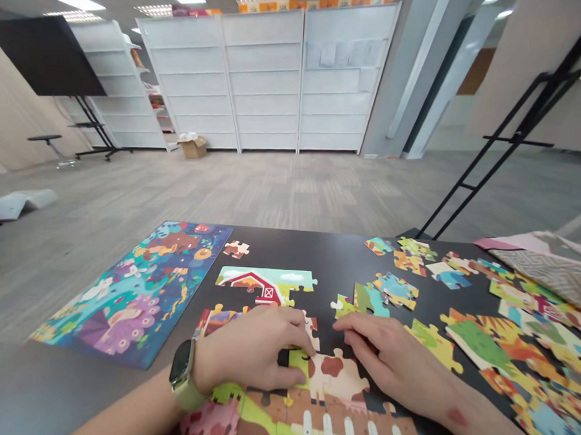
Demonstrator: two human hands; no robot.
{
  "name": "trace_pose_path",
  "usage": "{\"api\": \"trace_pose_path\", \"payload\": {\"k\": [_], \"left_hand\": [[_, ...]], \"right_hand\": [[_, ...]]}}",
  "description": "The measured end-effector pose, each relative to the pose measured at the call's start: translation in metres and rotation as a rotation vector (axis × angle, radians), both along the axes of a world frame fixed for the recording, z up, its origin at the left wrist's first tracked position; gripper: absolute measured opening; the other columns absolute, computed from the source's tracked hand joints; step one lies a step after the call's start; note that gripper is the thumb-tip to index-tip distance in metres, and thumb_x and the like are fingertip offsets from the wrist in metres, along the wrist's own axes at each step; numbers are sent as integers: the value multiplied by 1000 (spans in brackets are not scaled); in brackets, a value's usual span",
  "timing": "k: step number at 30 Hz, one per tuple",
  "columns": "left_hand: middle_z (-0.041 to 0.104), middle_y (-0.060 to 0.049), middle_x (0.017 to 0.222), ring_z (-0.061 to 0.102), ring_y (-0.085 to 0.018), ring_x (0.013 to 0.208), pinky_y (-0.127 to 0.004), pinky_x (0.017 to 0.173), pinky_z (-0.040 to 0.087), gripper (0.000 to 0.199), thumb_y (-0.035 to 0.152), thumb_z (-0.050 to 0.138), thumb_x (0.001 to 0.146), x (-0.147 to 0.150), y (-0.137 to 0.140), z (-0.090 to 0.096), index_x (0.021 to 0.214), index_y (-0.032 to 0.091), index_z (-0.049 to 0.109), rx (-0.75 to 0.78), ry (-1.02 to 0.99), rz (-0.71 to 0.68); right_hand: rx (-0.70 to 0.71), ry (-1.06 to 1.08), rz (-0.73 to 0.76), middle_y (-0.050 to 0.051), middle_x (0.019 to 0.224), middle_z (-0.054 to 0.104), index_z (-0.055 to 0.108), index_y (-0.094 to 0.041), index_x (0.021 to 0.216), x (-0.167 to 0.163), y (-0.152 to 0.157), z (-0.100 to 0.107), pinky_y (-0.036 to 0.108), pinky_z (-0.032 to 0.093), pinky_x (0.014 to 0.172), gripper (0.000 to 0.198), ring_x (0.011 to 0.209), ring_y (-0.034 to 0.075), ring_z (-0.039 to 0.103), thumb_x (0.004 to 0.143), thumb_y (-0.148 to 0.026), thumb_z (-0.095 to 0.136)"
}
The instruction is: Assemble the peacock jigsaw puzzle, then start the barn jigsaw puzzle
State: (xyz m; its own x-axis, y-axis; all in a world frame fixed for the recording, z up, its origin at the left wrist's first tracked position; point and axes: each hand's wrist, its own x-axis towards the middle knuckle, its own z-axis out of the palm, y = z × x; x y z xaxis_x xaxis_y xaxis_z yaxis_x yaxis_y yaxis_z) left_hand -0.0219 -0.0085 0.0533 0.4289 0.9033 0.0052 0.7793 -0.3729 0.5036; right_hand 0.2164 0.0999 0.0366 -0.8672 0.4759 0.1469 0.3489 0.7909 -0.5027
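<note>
My left hand [264, 346], with a watch on its wrist, is curled over the partly joined farm puzzle. Its thumb and fingers grip the sides of a green puzzle piece [298, 368] beside the cow piece [333, 375]. Part of that piece lies hidden under the fingers. My right hand [381, 345] rests low over the table, fingers stretched out and nothing visible in them. Its fingertips are close to a loose green piece [344, 306]. A joined barn strip [267, 281] lies beyond my left hand. The fence section [347, 431] is nearest me.
A colourful picture sheet [141, 287] lies at the table's left edge. Many loose pieces [522, 346] are heaped on the right, near a patterned bag [551, 263]. One brown-and-white piece [237, 248] lies at the back. Beyond the black table [289, 243] stand white shelves [259, 79].
</note>
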Motion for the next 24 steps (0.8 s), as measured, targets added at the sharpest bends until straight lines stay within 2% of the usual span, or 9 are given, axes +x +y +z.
{"api": "trace_pose_path", "payload": {"k": [7, 10, 13, 15, 18, 20, 24], "left_hand": [[68, -1, 99, 65, -20, 88, -28, 75, 47, 24, 32, 80, 81, 0, 1, 0, 103, 25, 74, -2, -22, -21], [66, -2, 98, 63, -21, 91, -29, 80, 48, 23, 31, 76, 83, -2, 2, 2, 105, 23, 71, 15, -55, -13], [64, -5, 109, 61, -24, 101, -34, 91, 47, 38, 32, 77, 81, -6, 3, 3, 117, 21, 68, 71, -68, 40], [62, -8, 122, 59, -28, 111, -39, 101, 44, 53, 37, 82, 76, -11, 4, 1, 124, 21, 66, 106, -67, 60], [60, -10, 128, 57, -32, 115, -44, 104, 43, 62, 52, 84, 71, -15, 5, -3, 123, 22, 68, 117, -49, 47], [62, -10, 124, 59, -32, 111, -45, 101, 44, 62, 56, 83, 70, -15, 6, -5, 121, 22, 69, 110, -36, 36], [61, -10, 122, 60, -29, 107, -42, 98, 46, 60, 52, 83, 70, -14, 7, -8, 120, 22, 69, 86, -63, 17]], "right_hand": [[-35, -14, 11, 5, 103, 75, 66, -24, 108, -3, 0, 2, 34, 55, 81, 29, 90, 20, 71, 101, -24, 38], [-46, -18, 70, 6, 98, 71, 67, -23, 104, -4, -3, 8, 33, 53, 81, 27, 90, 19, 68, 100, -22, 40], [-90, -43, 167, 6, 105, 66, 70, -25, 98, -5, -8, 15, 33, 52, 86, 20, 97, 20, 64, 94, -22, 51], [-129, -73, 187, 6, 113, 64, 72, -25, 96, -6, -11, 18, 34, 52, 91, 14, 104, 22, 62, 85, -22, 64], [-170, -106, 191, 5, 120, 61, 73, -26, 101, -7, -14, 20, 36, 49, 97, 31, 109, 24, 60, 71, -21, 78], [-179, -130, 208, 4, 121, 60, 74, -30, 107, -8, -15, 21, 36, 48, 98, 37, 110, 24, 59, 71, -21, 79], [-170, -152, 235, 4, 118, 59, 74, -34, 110, -10, -16, 24, 36, 47, 96, 36, 110, 23, 58, 78, -19, 73]]}}
